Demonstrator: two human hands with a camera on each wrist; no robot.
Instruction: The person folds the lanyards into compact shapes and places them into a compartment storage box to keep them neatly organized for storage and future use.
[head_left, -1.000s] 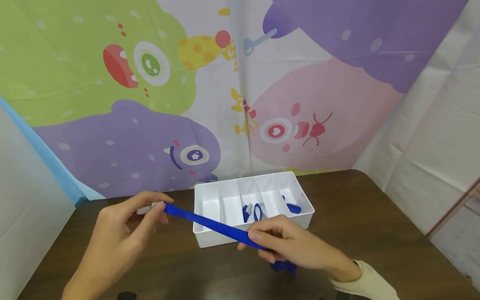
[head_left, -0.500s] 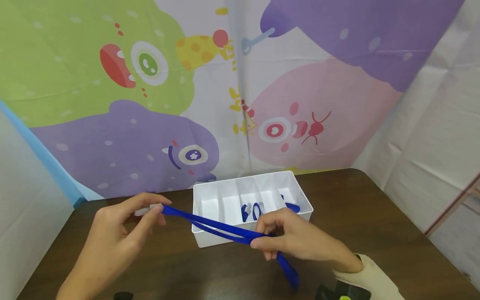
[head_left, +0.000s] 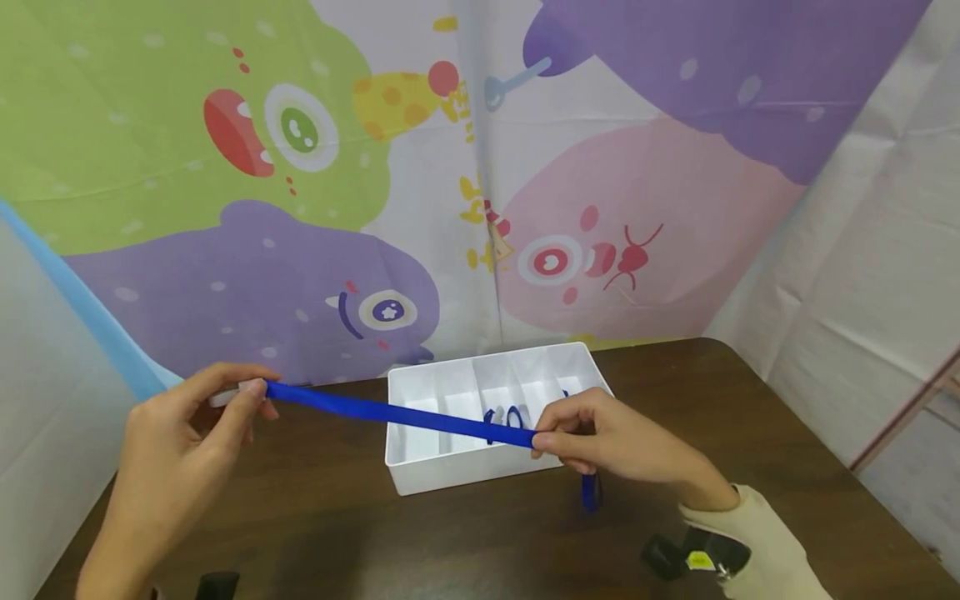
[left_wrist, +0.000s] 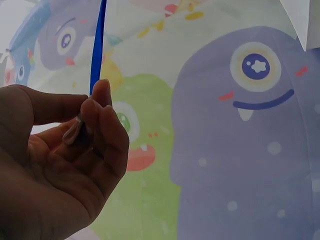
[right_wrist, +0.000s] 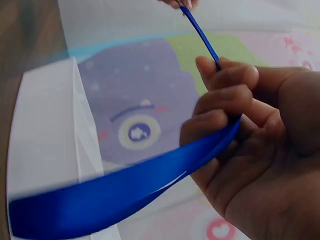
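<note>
A blue lanyard [head_left: 397,412] is stretched between my two hands, in front of and above the white divided box [head_left: 450,479]. My left hand [head_left: 168,450] pinches its left end between thumb and fingers, where a whitish end piece [head_left: 223,398] sticks out; the fingers partly cover that piece [left_wrist: 72,131] in the left wrist view. With thumb and curled fingers, my right hand [head_left: 611,437] grips the strap farther along, over the box's front right. The rest hangs below as a loop [head_left: 591,492], seen large as a blue band [right_wrist: 115,187] in the right wrist view.
Inside the box's compartments lie small blue and white items [head_left: 513,417], partly hidden by the lanyard and my right hand. The dark wooden table [head_left: 420,550] meets a cartoon-printed cloth [head_left: 360,208] at the back. Black wrist devices [head_left: 716,552] show near my forearms.
My left hand has moved left and slightly up with its end. My right hand has risen a little and moved right. The strap, slack and doubled half a second ago, is now drawn straight.
</note>
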